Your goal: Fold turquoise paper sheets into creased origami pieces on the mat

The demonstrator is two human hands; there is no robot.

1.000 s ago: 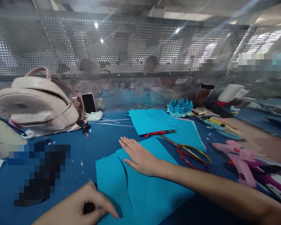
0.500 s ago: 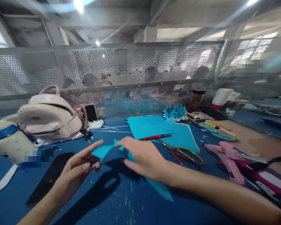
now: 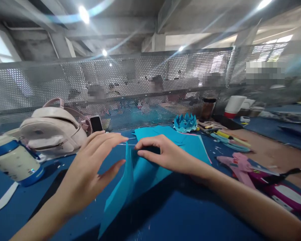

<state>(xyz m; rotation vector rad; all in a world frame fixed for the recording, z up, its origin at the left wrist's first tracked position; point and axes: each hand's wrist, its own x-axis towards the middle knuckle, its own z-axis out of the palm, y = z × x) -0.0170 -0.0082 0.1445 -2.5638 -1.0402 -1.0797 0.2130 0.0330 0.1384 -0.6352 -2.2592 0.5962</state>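
A person's two bare hands work a folded sheet of turquoise paper [image 3: 130,180] above the middle of a blue table [image 3: 190,214]. The right hand [image 3: 163,152] pinches the paper's upper edge between thumb and fingertips, the fingers curled narrow over the fold. The left hand [image 3: 90,167] is spread wide and flat, its thumb against the paper's raised left flap — the fingers extended past it and gripping nothing. The sheet stands partly upright along a crease, its lower corner pointing toward the table's near edge.

Toward the far edge, behind the hands, more turquoise sheets [image 3: 183,140] lie flat, with a folded paper lotus [image 3: 185,122] just beyond them against a perforated metal screen [image 3: 140,87]. At the far left a pale pink backpack [image 3: 50,132] rests beside a black phone [image 3: 96,124] propped on the screen — nearer the left edge stands a cream jar with a blue band [image 3: 12,160], and a white strip [image 3: 5,197] lies below it. On the right side are a pink glue gun [image 3: 238,165], some coloured pens [image 3: 228,137] and a white-and-red cup [image 3: 234,106]. Blurred figures sit behind the screen.
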